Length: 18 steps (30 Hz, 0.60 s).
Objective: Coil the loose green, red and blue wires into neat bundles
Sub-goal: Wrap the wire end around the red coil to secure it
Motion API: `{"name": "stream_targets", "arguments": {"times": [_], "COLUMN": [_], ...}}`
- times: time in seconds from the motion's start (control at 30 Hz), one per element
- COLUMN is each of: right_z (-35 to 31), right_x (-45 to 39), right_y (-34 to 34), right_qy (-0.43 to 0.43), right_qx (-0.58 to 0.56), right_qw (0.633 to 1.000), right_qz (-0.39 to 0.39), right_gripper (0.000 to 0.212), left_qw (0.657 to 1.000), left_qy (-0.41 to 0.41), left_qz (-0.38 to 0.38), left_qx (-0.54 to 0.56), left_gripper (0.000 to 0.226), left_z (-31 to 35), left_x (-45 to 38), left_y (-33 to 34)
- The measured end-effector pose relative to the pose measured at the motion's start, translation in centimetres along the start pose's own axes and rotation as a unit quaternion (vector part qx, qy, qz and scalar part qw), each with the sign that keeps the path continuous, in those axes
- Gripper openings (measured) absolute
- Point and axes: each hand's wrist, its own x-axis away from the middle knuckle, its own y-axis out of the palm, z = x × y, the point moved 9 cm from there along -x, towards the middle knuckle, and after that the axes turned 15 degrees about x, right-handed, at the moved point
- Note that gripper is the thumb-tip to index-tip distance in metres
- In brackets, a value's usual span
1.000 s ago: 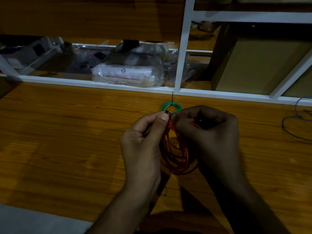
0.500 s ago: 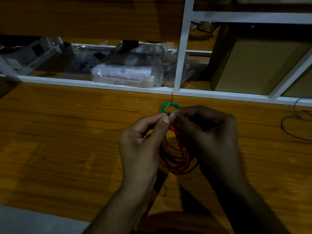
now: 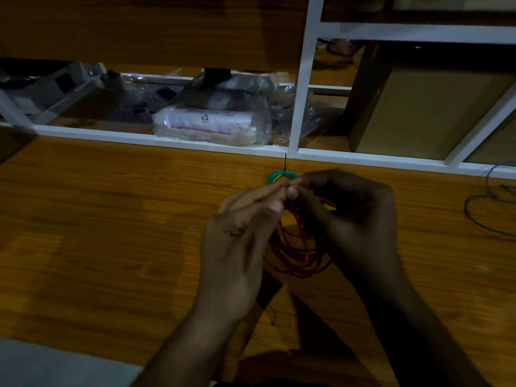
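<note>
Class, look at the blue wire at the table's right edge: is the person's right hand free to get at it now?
Probably not yet. The right hand is pinching the red wire coil together with the left hand. The table between it and the blue wire looks unobstructed.

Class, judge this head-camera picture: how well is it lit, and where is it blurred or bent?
Head view: dim, underexposed; left hand and right hand dark and slightly blurred, casting shadows on the table; red wire stays readable; wide-angle lens bows the white shelf frame.
</note>
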Motion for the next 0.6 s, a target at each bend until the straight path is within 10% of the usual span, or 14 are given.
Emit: {"name": "stream_targets", "arguments": {"times": [0.6], "right_z": [2.1], "right_x": [0.0], "right_y": [3.3], "right_qy": [0.024], "right_qx": [-0.071], "right_qw": [0.983], "right_qz": [-0.17], "right_gripper": [0.011], "left_qw": [0.979], "left_qy": [0.085], "left_qz": [-0.005], "left_qx": [-0.186], "left_gripper": [0.006], "left_z": [0.5], "left_x": [-2.0], "left_y": [-1.3]}}
